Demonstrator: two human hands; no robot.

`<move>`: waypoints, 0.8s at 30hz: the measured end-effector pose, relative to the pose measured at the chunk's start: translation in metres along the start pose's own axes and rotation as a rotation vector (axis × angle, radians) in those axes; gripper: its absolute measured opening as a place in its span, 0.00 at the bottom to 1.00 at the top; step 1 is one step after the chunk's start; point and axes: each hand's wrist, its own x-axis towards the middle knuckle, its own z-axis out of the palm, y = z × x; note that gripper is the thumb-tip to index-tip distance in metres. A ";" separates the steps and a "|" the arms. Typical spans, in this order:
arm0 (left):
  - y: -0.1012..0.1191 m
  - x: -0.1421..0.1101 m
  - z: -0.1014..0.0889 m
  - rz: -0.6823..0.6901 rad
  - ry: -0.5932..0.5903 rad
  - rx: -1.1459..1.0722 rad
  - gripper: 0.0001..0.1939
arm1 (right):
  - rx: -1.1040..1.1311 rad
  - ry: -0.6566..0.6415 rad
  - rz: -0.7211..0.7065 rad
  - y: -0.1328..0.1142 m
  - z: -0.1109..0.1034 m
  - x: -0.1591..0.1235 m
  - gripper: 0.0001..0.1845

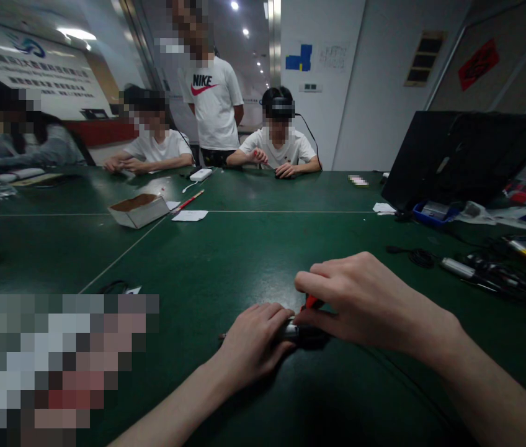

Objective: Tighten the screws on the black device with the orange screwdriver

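Holding a long black and silver object [289, 332], the left hand [258, 338] has its fingers over the top and its thumb on the near side. The long object lies on the green tabletop [244, 248], with a dark end poking out on each side of that hand. The right hand [353, 301] is bent over the right part of the long object, with its thumb and pointing finger pinching a small red piece [310, 303]. I cannot tell if the red piece touches the long object.

Far off past the long object, to the left, sits an open white box [139, 214], with a flat white paper [190, 215] and a thin red stick [191, 201] near it. Far to the right of the long object are a big black monitor [458, 155], a blue tray [433, 213] and messy black cables [514, 273]. Straight past it, a person in a headset [284, 107] sits across the tabletop.
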 end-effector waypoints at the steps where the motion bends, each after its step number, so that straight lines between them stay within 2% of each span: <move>1: 0.000 0.000 0.000 0.002 0.003 -0.005 0.08 | 0.022 -0.012 -0.003 0.000 -0.001 0.000 0.05; 6: 0.000 0.000 -0.001 0.004 0.003 -0.003 0.08 | 0.088 -0.060 -0.010 -0.002 -0.003 -0.001 0.03; 15: 0.000 -0.001 -0.001 0.003 0.008 -0.010 0.08 | -0.029 -0.005 0.001 0.002 0.001 0.000 0.07; 19: -0.001 0.000 0.001 0.004 0.001 0.001 0.08 | 0.052 -0.062 -0.009 0.001 -0.003 0.000 0.04; 24: -0.003 0.000 0.002 0.004 -0.009 -0.002 0.11 | 0.095 -0.085 0.003 0.000 -0.005 -0.002 0.04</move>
